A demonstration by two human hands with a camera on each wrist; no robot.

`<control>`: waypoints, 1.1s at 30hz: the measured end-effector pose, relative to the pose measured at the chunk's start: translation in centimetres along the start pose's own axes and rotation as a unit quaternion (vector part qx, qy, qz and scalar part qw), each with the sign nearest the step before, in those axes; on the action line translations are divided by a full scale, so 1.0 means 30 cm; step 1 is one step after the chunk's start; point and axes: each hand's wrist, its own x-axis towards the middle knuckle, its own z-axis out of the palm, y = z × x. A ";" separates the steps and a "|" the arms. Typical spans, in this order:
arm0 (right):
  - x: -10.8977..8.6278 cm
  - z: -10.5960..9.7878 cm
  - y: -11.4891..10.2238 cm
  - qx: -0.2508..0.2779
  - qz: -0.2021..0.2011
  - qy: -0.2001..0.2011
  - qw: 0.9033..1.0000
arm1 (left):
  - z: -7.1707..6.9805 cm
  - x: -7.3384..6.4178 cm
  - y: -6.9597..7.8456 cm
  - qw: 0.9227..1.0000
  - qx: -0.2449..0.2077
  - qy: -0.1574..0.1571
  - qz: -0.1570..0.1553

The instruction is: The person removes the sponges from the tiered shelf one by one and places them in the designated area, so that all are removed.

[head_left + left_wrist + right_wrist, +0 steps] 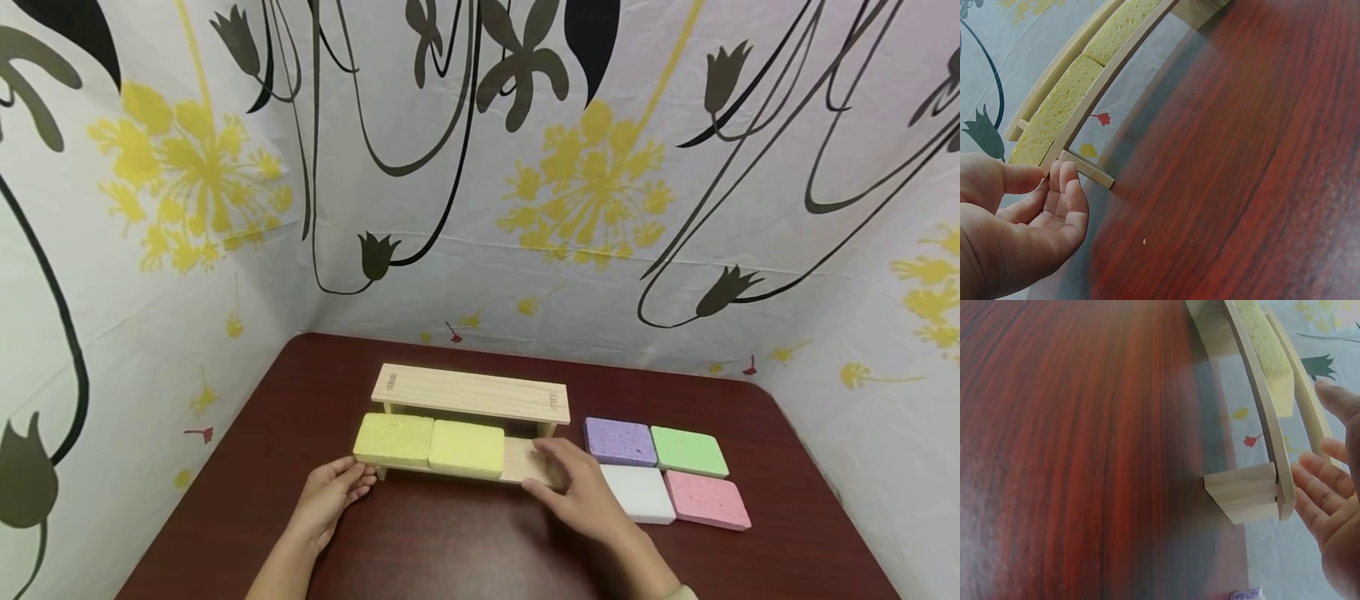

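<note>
A two-tier pale wooden shelf (pixel 472 392) stands on the table. Two yellow sponges, a left one (pixel 393 439) and a right one (pixel 467 448), lie side by side on its lower board (pixel 517 460), whose right part is bare. My left hand (pixel 326 500) pinches the lower board's left front corner; in the left wrist view its thumb lies at the corner and its curled fingers (pixel 1072 200) are below. At the right end, my right hand (pixel 588 496) spreads thumb and fingers about the board. The right wrist view shows these fingers (pixel 1322 487) loosely extended against the board's end, gripping nothing.
Right of the shelf lie a purple sponge (pixel 619 442), a green sponge (pixel 688 452), a white sponge (pixel 639 494) and a pink sponge (pixel 707 499), grouped on the dark red table (pixel 442 542). A patterned cloth (pixel 450 208) hangs behind the table.
</note>
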 end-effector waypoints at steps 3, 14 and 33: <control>0.003 0.007 -0.003 0.000 0.004 -0.005 1.000 | 0.000 0.000 0.003 1.000 0.001 -0.001 0.002; 0.019 0.033 -0.011 -0.005 0.025 -0.034 0.999 | -0.001 0.003 -0.001 1.000 0.003 0.000 0.005; 0.049 0.073 -0.040 -0.029 0.062 -0.053 0.996 | 0.001 0.000 0.004 1.000 0.004 -0.001 0.006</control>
